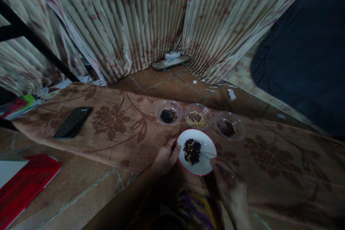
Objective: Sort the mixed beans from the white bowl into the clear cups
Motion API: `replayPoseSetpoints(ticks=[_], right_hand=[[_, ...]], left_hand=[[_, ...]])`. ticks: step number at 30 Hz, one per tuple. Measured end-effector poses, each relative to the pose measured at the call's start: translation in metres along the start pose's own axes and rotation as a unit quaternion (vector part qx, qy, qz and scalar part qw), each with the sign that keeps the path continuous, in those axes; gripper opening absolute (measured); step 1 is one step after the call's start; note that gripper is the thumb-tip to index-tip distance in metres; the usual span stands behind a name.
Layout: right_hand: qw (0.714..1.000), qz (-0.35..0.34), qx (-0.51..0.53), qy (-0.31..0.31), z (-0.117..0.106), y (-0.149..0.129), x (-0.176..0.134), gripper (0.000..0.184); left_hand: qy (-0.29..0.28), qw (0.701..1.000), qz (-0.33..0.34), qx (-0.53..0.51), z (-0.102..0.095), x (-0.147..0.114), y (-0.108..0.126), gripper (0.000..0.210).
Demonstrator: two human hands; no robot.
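Note:
A white plate [185, 136] with a red rim holds a mixed heap of dark and yellow beans [192, 151]. On its left side, my left hand [165, 158] grips the rim, thumb on top. My right hand [226, 178], slightly blurred, is closed around thin metal tweezers [205, 156], whose tips reach the heap's right edge. Behind the plate stand three clear plastic bowls in a row. The left bowl [175, 106] has black beans, the middle bowl [205, 109] yellow beans around a reddish-brown patch, and the right bowl [237, 124] dark red beans.
A brown floral cloth [140, 147] covers the long narrow table. A black phone [73, 123] lies on its left part. Papers [54, 88] are at the far left end. Beyond are striped curtains [151, 18], a skateboard [171, 63] on the tiled floor and a dark covered shape [304, 61].

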State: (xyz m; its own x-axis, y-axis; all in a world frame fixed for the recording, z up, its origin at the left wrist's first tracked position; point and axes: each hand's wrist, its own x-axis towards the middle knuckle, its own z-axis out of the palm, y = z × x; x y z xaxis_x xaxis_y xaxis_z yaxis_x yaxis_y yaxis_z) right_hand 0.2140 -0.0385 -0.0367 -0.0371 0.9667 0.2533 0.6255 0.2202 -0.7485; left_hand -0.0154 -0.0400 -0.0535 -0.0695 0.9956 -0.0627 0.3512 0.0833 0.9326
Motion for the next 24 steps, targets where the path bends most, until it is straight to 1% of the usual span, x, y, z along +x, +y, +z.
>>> replayPoseSetpoints(ticks=[10,15,24], right_hand=[[1.000,0.004,0.010,-0.001,0.001,0.002,0.000,0.023],[1.000,-0.003,-0.013,0.005,0.001,-0.001,0.001,0.024],[1.000,-0.019,-0.002,-0.006,0.002,-0.009,0.004,0.022]], left_hand=[[0.003,1.000,-0.001,0.008,0.000,-0.001,-0.001,0.037],[0.001,1.000,-0.010,0.001,-0.001,0.000,0.001,0.038],[0.004,1.000,-0.011,-0.008,-0.002,0.000,0.002,0.039]])
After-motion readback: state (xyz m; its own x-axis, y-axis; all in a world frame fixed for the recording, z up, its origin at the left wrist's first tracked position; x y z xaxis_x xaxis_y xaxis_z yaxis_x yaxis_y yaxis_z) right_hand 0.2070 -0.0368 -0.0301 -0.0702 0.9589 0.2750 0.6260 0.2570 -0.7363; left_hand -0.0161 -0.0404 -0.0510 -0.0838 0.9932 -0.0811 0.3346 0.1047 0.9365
